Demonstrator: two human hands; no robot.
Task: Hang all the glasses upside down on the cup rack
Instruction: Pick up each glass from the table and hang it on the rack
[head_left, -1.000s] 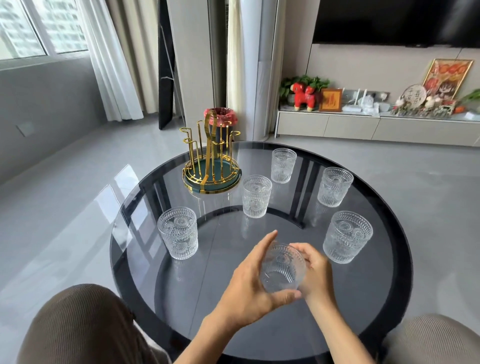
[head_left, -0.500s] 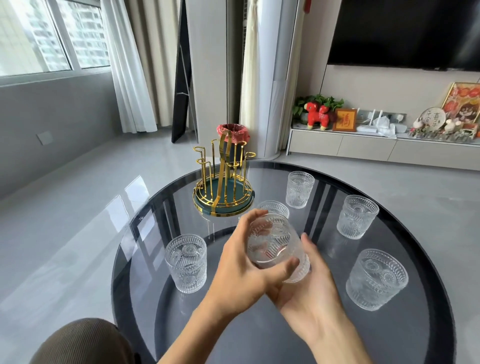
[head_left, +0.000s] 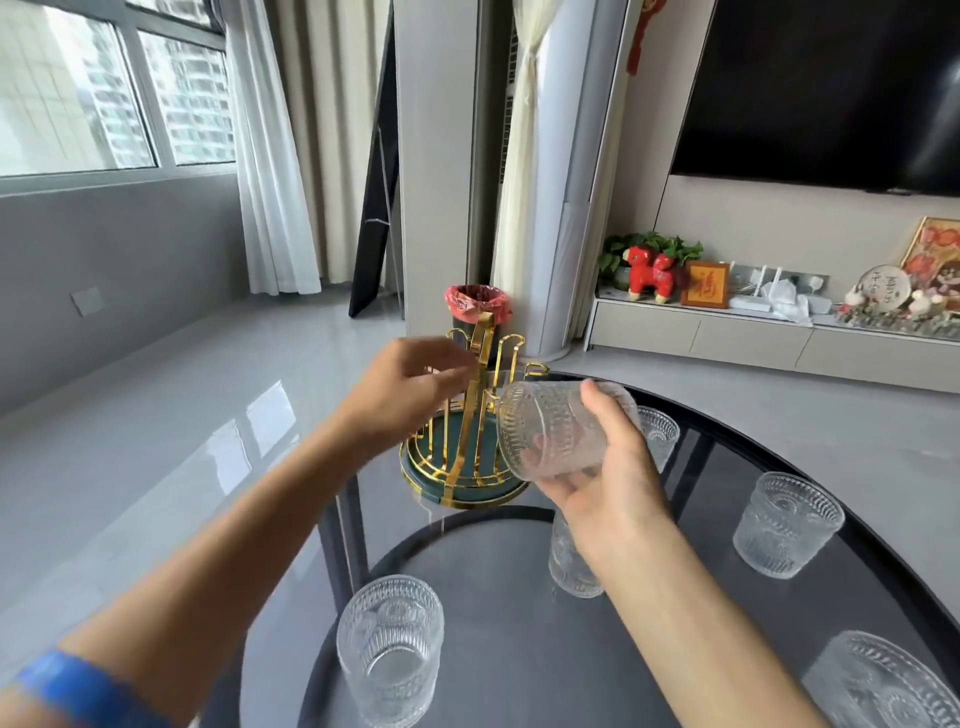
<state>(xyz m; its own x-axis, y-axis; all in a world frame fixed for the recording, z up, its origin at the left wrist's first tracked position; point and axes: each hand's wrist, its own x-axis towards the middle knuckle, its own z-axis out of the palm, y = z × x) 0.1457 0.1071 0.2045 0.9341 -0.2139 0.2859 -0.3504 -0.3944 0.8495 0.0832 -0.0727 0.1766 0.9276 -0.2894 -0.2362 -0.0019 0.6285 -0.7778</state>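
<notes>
My right hand (head_left: 610, 470) grips a clear patterned glass (head_left: 553, 428), tipped on its side with the mouth facing left, right beside the gold cup rack (head_left: 470, 415) on its green tray. My left hand (head_left: 402, 402) hovers with fingers spread at the rack's left side, by the tall gold handle; whether it touches is unclear. No glass hangs on the rack's pegs. Other glasses stand upright on the round dark glass table (head_left: 493, 571): one front left (head_left: 389, 647), one behind my right wrist (head_left: 571, 564), one right (head_left: 787, 525), one front right (head_left: 883, 686), one far (head_left: 657, 434).
A bin with a pink liner (head_left: 478, 309) stands on the floor behind the rack. A low cabinet with ornaments (head_left: 753, 332) runs along the right wall under a dark screen. Grey floor lies to the left of the table.
Both hands held the glass near the table's front; now my right hand alone has carried it up to the rack, tipped sideways. My left hand let go and reached to the rack.
</notes>
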